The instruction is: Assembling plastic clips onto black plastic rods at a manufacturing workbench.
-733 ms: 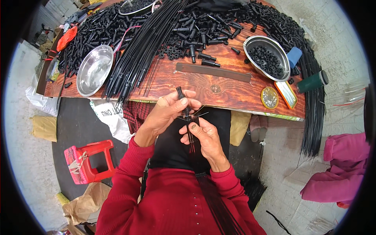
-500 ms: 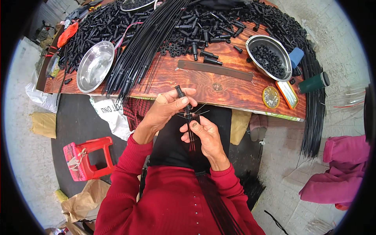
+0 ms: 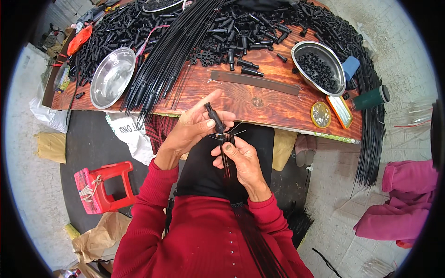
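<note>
Nearest, red sleeves (image 3: pixel 194 241) come up from below over a dark lap. The right hand (image 3: pixel 241 160) is closed around a bundle of thin black rods (image 3: pixel 228 160) that runs down across the lap. Just above it, the left hand (image 3: pixel 197 129) pinches a small black tube (image 3: pixel 214 117) between thumb and fingers, tilted, its lower end meeting the top of the rods. Both hands sit just short of the table's (image 3: pixel 241 99) near edge. To the left on the floor stands a red stool (image 3: pixel 104 187). On the table lie a dark strip (image 3: pixel 255 82), an empty steel bowl (image 3: pixel 112 76) left, a long sheaf of black rods (image 3: pixel 171 51), and a bowl of black parts (image 3: pixel 319 68) right. Farther back, heaps of black tubes (image 3: pixel 250 28) cover the wood.
</note>
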